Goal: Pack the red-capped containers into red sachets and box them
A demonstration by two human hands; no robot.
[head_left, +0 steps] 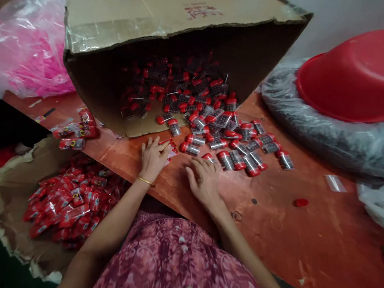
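A big cardboard box (pixel 130 12) lies tipped on its side on the reddish table (pixel 307 231). Several small clear tubes with red caps (pixel 234 139) spill out of it. My left hand (pixel 153 157) lies palm down at the box's front flap, its fingers on a small red packet (pixel 170 147). My right hand (pixel 203 178) rests flat beside it, fingers spread, fingertips near a red-capped tube (pixel 207 157). Neither hand is wrapped round anything.
A torn carton (pixel 7 215) at lower left holds several filled red packets (pixel 63 203). More packets (pixel 76 128) lie on the table's left edge. A red basin (pixel 359 75) sits upside down on grey plastic bags. A loose red cap (pixel 301 202) and pink bags (pixel 26 46) are nearby.
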